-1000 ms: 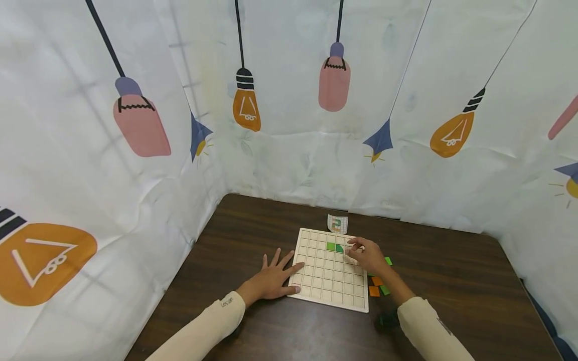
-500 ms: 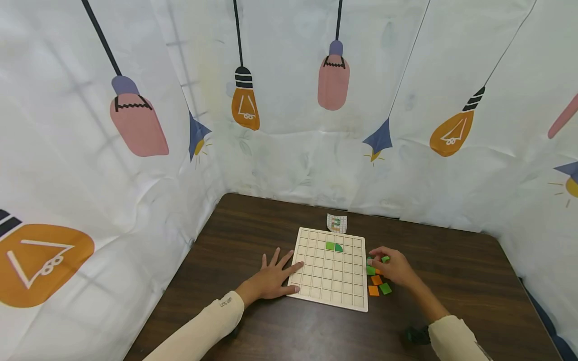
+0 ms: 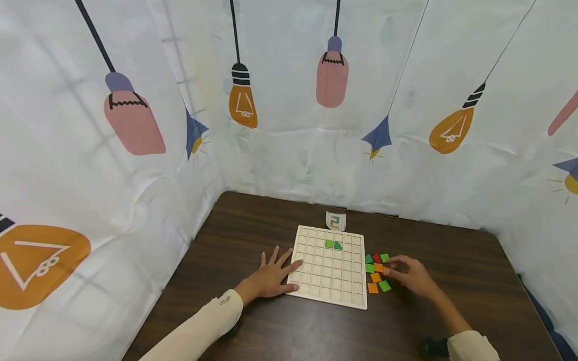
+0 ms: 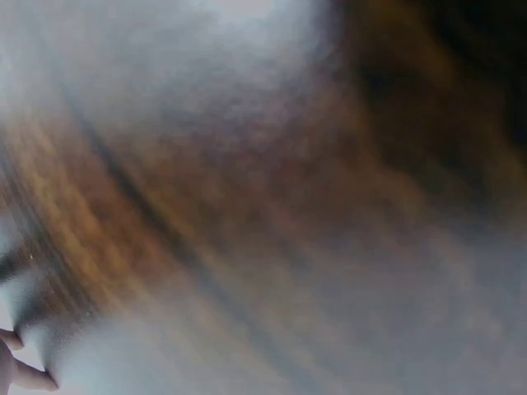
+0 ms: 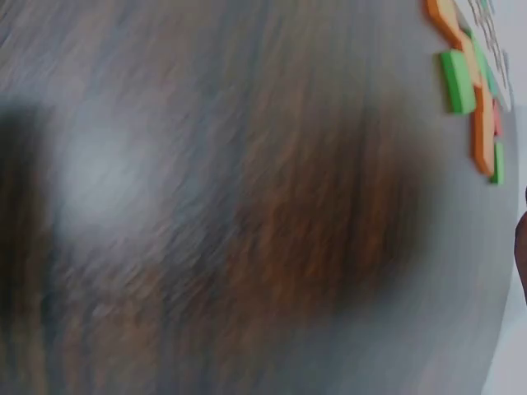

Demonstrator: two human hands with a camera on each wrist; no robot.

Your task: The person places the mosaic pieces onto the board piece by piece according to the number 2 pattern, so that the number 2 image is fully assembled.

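Nearest to us, the left hand [image 3: 270, 280] is resting with its fingers spread over the left edge of the board [image 3: 325, 273]; if it is pushing sideways, we are risking that the board slides on the shiny table [image 3: 289, 331]. At the right of the board, an orange tile [image 3: 372, 288] and a green tile [image 3: 384, 286] are lying near other tiles, so a low finger could be sweeping them away. The right hand [image 3: 414, 276] is reaching to this group with thumb and forefinger slightly bent; we cannot tell whether they are pinching anything. The thumb is covering the right end of the middle orange pieces [image 3: 378, 267], and since these are lying close together, we are fearing a nudged neighbour or a wrong pick. Farther on, a square light-green piece [image 3: 329, 243] and a dark-green rounded one [image 3: 338, 245] are sitting on the board; a jolt could be unseating them. Beyond its far edge, a small patterned card [image 3: 336, 221] is lying, slightly curled, and a bumped board could be pushing it.
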